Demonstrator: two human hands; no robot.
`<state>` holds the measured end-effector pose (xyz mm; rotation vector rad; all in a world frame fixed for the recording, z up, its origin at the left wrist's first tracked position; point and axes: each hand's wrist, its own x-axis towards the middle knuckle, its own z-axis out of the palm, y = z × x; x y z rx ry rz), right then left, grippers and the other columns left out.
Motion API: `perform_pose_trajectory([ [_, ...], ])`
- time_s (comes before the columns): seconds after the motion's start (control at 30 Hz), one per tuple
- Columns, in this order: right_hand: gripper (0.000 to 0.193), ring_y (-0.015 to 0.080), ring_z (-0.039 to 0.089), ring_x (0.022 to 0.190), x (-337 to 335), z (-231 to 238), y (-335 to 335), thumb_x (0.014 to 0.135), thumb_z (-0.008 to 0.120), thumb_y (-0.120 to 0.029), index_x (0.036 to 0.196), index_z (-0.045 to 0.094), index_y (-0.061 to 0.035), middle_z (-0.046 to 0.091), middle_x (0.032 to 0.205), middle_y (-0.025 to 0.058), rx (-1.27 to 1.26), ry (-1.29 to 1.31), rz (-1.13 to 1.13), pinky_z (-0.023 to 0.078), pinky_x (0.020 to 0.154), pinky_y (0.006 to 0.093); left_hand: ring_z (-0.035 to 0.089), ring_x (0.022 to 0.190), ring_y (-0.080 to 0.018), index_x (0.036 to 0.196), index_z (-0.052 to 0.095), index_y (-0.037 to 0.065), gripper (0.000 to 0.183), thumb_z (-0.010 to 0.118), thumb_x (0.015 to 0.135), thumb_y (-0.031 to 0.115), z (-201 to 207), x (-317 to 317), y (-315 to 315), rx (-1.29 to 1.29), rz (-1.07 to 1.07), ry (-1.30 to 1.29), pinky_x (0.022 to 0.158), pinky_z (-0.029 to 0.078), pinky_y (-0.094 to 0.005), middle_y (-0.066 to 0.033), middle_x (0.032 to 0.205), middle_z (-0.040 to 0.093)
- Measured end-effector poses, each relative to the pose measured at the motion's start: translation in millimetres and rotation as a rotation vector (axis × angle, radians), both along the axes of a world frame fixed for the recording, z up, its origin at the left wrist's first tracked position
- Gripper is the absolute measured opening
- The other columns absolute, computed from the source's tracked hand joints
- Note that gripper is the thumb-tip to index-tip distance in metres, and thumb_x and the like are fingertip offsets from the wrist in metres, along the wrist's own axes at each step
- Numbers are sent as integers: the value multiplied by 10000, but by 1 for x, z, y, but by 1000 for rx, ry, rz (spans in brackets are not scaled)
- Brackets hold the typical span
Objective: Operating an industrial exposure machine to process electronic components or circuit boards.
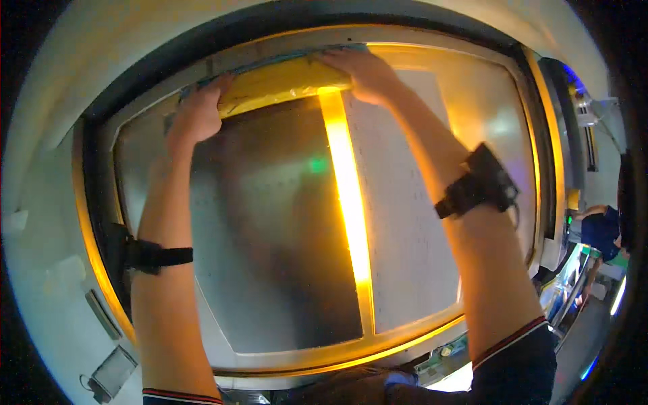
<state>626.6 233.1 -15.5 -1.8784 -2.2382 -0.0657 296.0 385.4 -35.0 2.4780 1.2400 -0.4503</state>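
Observation:
A long yellow piece (275,82), with a shiny, slightly creased surface and a bluish strip along its far edge, lies crosswise at the far side of a framed panel. My left hand (198,115) grips its left end, with the fingers curled over the far edge. At its other end, my right hand (364,73) holds on, the fingertips resting over the top. Both arms are stretched far forward over the panel. What the yellow piece is made of cannot be made out.
Beneath my arms lie a dark, glossy panel (270,223) and a paler grey sheet (408,229), parted by a bright yellow strip (349,202). A light housing (40,182) curves around the frame. Another person (599,229) stands at the far right. Each forearm wears a black strapped device (479,181).

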Motion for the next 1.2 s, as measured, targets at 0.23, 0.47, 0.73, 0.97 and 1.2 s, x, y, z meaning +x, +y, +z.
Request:
perform_pose_trajectory([
  [0.23,852,295,428,1330,-90,-11,-170,703,730,-89,1468,364,-178,437,1469,85,-172,-47,-78,333,1106,512,330,1394,-409,1472,366,269,812,649,763,-7,46,-59,-192,209,-27,5,1109,250,-645,-22,1498,432],
  [0.47,579,401,434,1313,-170,54,-582,899,511,-202,1463,387,-165,432,1473,119,-645,285,228,341,1070,607,245,1380,-557,1514,307,202,921,696,687,86,108,-165,-571,-489,-244,195,1061,170,-762,-58,1563,322],
  [0.73,769,366,370,1384,-142,59,-614,819,675,-274,1491,319,-157,382,1518,117,-727,312,204,315,1108,533,299,1374,-515,1519,283,242,967,739,680,91,90,-145,-615,-484,-165,243,1049,216,-756,-13,1578,292],
  [0.97,706,308,424,1352,-11,55,-647,801,620,-86,1465,391,-159,417,1493,116,-445,192,44,362,1081,516,341,1357,-498,1519,288,254,817,688,807,241,83,2,-645,-44,-285,155,1046,217,-757,3,1568,316],
  [1.2,593,306,404,1364,166,-15,-323,878,488,-66,1451,414,-201,421,1499,65,-193,-144,-112,339,1116,508,328,1404,-395,1483,355,288,720,671,844,189,17,192,-332,381,-141,-47,1085,210,-718,8,1536,374],
])
